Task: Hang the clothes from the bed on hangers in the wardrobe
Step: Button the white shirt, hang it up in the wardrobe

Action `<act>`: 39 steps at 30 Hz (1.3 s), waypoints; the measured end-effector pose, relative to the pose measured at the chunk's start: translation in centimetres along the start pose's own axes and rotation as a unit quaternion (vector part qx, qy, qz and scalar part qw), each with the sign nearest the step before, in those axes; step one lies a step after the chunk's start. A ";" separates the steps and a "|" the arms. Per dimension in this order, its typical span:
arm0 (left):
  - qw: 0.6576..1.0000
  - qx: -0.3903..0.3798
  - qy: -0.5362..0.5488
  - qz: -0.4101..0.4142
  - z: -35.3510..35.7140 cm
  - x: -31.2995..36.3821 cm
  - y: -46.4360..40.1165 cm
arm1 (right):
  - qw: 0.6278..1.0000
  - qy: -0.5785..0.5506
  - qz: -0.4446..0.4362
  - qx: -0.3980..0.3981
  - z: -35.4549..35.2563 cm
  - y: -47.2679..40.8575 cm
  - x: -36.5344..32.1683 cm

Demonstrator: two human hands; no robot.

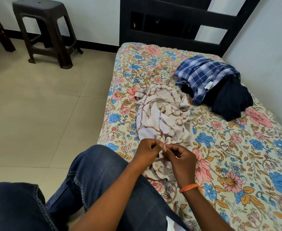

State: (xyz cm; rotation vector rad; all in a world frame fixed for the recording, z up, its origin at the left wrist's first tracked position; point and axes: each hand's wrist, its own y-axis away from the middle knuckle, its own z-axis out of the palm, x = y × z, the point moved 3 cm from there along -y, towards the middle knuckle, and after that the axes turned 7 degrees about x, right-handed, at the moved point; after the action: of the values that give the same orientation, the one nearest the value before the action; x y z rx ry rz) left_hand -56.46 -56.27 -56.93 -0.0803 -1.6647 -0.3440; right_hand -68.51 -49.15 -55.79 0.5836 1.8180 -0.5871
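Under blue plaid shirt (201, 75), dark garment (231, 100).

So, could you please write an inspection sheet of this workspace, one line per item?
Surface: bed with floral sheet, dark headboard behind it.
Job's things: white-and-brown shirt crumpled near the bed's edge; blue checked shirt lying over a dark garment farther back. No hanger or wardrobe in view.
Clutter: nothing seen.
Grippers: left hand and right hand both pinch the white-and-brown shirt's near edge; orange band on the right wrist.
Cables: nothing seen.
Surroundings: tiled floor, dark plastic stool by the wall, person's knees in jeans in the foreground.
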 end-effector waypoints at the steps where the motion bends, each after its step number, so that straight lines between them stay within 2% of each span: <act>1: 1.000 -0.010 -0.014 0.001 0.1 -0.1 -0.1 | 1.000 -0.007 0.011 -0.003 0.1 -0.1 0.0; 8: 0.996 -0.027 -0.083 0.002 0.3 -0.7 -0.4 | 0.979 -0.144 0.143 -0.021 0.5 0.3 0.2; 11: 0.996 0.007 -0.092 0.004 0.2 -0.9 -0.4 | 0.979 -0.145 0.143 -0.020 0.5 0.3 0.2; 14: 0.983 0.046 -0.172 0.039 0.1 -0.7 -0.3 | 0.984 -0.120 0.129 -0.005 0.4 0.1 0.5; 19: 0.967 0.044 -0.238 0.083 0.7 -0.3 0.2 | 0.992 -0.078 0.097 0.006 0.3 -0.2 1.0; 22: 0.968 0.023 -0.232 0.090 0.7 -0.4 0.1 | 0.992 -0.089 0.094 0.000 0.2 -0.3 1.0; 25: 0.980 -0.008 -0.191 0.060 0.6 -0.4 0.1 | 0.981 -0.138 0.139 -0.016 0.4 -0.5 1.3; 29: 0.996 -0.039 -0.081 0.009 0.5 -0.6 -0.3 | 0.926 -0.279 0.248 -0.054 0.9 -0.7 1.1; 32: 0.999 -0.040 -0.029 -0.015 0.5 -1.0 -0.3 | 0.885 -0.350 0.297 -0.077 1.0 -0.6 0.8; 35: 0.999 -0.045 -0.016 -0.014 0.6 -0.9 -0.3 | 0.900 -0.325 0.280 -0.075 0.8 -0.6 0.7; 37: 0.997 -0.044 -0.063 0.011 0.8 -1.1 -0.4 | 0.923 -0.286 0.252 -0.060 0.5 -0.7 0.7; 39: 0.995 -0.044 -0.087 0.023 1.0 -1.1 -0.4 | 0.925 -0.282 0.249 -0.052 0.3 -0.8 0.8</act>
State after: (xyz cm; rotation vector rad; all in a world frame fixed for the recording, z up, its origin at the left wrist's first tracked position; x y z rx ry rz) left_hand -57.37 -56.17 -58.19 -0.2187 -1.8160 -0.3849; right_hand -69.00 -49.87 -56.57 0.6883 1.0912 -0.2657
